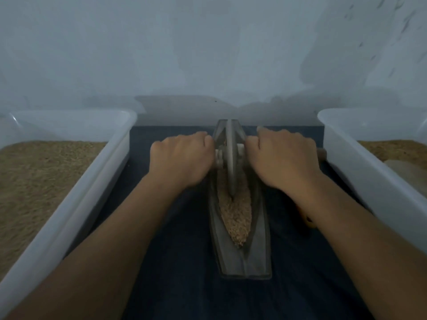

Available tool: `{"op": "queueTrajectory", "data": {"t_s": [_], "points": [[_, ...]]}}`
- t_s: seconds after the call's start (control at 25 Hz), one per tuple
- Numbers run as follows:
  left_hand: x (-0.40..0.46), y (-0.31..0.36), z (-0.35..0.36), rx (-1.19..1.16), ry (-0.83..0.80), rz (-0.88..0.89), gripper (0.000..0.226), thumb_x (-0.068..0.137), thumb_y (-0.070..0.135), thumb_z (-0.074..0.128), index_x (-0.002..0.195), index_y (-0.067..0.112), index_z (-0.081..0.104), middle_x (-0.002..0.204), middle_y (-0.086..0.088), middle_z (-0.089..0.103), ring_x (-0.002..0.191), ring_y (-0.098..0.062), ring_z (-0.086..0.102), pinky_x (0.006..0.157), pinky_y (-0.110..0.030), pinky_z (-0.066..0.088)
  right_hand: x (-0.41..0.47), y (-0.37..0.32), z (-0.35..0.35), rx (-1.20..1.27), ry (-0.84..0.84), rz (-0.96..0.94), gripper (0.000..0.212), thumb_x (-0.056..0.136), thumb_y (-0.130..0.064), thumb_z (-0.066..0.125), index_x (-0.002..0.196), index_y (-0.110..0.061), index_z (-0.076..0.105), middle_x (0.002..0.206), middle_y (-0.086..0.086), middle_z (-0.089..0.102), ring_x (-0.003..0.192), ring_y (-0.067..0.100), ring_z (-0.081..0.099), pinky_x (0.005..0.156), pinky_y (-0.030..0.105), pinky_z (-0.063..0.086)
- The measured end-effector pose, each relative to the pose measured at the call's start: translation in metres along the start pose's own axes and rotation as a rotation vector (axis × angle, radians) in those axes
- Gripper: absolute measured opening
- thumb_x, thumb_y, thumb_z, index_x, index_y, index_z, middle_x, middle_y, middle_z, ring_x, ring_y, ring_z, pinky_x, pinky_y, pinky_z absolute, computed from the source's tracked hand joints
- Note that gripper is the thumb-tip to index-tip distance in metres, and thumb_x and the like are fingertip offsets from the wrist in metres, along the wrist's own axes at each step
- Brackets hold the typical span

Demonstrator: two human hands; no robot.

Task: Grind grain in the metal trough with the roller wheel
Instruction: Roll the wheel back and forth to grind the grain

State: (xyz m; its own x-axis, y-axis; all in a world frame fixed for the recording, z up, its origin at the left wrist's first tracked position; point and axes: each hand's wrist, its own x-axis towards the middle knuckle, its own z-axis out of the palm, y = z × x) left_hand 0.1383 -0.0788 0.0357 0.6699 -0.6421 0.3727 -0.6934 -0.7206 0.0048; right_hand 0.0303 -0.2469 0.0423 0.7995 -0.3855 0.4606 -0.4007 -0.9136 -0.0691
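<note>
Left hand (180, 158), right hand (283, 158): fingers curled, knuckles up.

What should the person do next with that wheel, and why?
Probably roll the roller wheel back toward the body. Both the left hand and right hand grip its axle at the far end of the metal trough, while most of the grain lies in the near part.

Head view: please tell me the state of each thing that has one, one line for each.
Grey metal trough: holds grain.
Grey metal roller wheel: upright in the trough, towards its far end.
Left hand: grips the axle.
Right hand: grips the axle.
Left white plastic tub: holds grain.
</note>
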Motion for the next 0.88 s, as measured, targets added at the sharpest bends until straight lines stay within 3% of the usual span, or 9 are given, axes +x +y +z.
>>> {"op": "queueTrajectory", "data": {"t_s": [0.12, 0.28, 0.4, 0.48, 0.56, 0.68, 0.8, 0.88], "points": [[0.062, -0.013, 0.01, -0.023, -0.206, -0.1, 0.032, 0.102, 0.035, 0.026, 0.111, 0.024, 0.055, 0.136, -0.01, 0.06, 0.121, -0.039, 0.059, 0.086, -0.047, 0.039, 0.061, 0.003, 0.015, -0.012, -0.073, 0.073, 0.044, 0.102, -0.05, 0.028, 0.088, -0.015, 0.052, 0.08, 0.007, 0.053, 0.067, 0.024, 0.045, 0.069, 0.039, 0.033], [0.103, -0.014, 0.01, -0.137, -0.222, -0.203, 0.045, 0.09, 0.039, 0.023, 0.112, 0.022, 0.058, 0.138, -0.012, 0.059, 0.12, -0.037, 0.057, 0.086, -0.046, 0.035, 0.106, 0.01, 0.022, 0.033, -0.144, 0.127, 0.041, 0.093, -0.045, 0.031, 0.076, -0.018, 0.057, 0.077, 0.007, 0.056, 0.068, 0.025, 0.053, 0.06, 0.033, 0.031], [0.084, -0.003, 0.002, 0.038, -0.183, -0.123, 0.054, 0.09, 0.04, 0.023, 0.121, 0.022, 0.064, 0.14, -0.01, 0.061, 0.121, -0.037, 0.06, 0.083, -0.044, 0.034, 0.079, 0.013, 0.021, -0.014, -0.232, -0.007, 0.032, 0.094, -0.04, 0.027, 0.073, -0.027, 0.046, 0.089, 0.004, 0.056, 0.087, 0.029, 0.058, 0.079, 0.046, 0.047], [0.051, 0.005, 0.0, 0.144, -0.121, -0.017, 0.038, 0.101, 0.036, 0.03, 0.107, 0.024, 0.065, 0.128, -0.009, 0.067, 0.114, -0.04, 0.063, 0.082, -0.044, 0.042, 0.046, 0.013, 0.017, -0.006, -0.191, -0.01, 0.038, 0.101, -0.042, 0.021, 0.072, -0.029, 0.042, 0.086, 0.001, 0.048, 0.084, 0.029, 0.051, 0.077, 0.044, 0.043], [0.015, 0.009, -0.003, 0.173, -0.063, 0.051, 0.026, 0.105, 0.031, 0.032, 0.09, 0.026, 0.053, 0.102, -0.007, 0.065, 0.094, -0.039, 0.065, 0.074, -0.047, 0.052, 0.013, 0.009, 0.009, 0.01, -0.129, 0.063, 0.051, 0.099, -0.05, 0.013, 0.076, -0.024, 0.051, 0.079, 0.0, 0.051, 0.073, 0.025, 0.048, 0.068, 0.04, 0.034], [-0.039, 0.013, -0.009, 0.242, 0.059, 0.126, 0.024, 0.105, 0.026, 0.038, 0.082, 0.02, 0.038, 0.076, 0.002, 0.049, 0.062, -0.027, 0.05, 0.053, -0.033, 0.034, -0.038, -0.002, -0.008, -0.017, 0.033, -0.027, 0.054, 0.098, -0.048, 0.01, 0.078, -0.02, 0.051, 0.07, 0.0, 0.054, 0.061, 0.022, 0.05, 0.06, 0.039, 0.043], [-0.061, 0.008, -0.013, 0.239, 0.066, 0.165, 0.024, 0.105, 0.024, 0.04, 0.082, 0.018, 0.038, 0.072, 0.002, 0.042, 0.056, -0.025, 0.046, 0.05, -0.03, 0.032, -0.054, -0.007, -0.022, -0.049, 0.047, -0.066, 0.053, 0.096, -0.047, 0.008, 0.076, -0.021, 0.05, 0.067, -0.002, 0.052, 0.059, 0.019, 0.05, 0.061, 0.039, 0.047], [-0.049, 0.007, -0.009, 0.229, 0.057, 0.173, 0.022, 0.105, 0.026, 0.04, 0.084, 0.018, 0.041, 0.077, 0.001, 0.046, 0.061, -0.027, 0.051, 0.053, -0.033, 0.036, -0.039, -0.007, -0.019, -0.069, 0.018, -0.069, 0.058, 0.091, -0.048, 0.0, 0.072, -0.021, 0.047, 0.066, -0.003, 0.05, 0.057, 0.018, 0.046, 0.057, 0.037, 0.04]]}}
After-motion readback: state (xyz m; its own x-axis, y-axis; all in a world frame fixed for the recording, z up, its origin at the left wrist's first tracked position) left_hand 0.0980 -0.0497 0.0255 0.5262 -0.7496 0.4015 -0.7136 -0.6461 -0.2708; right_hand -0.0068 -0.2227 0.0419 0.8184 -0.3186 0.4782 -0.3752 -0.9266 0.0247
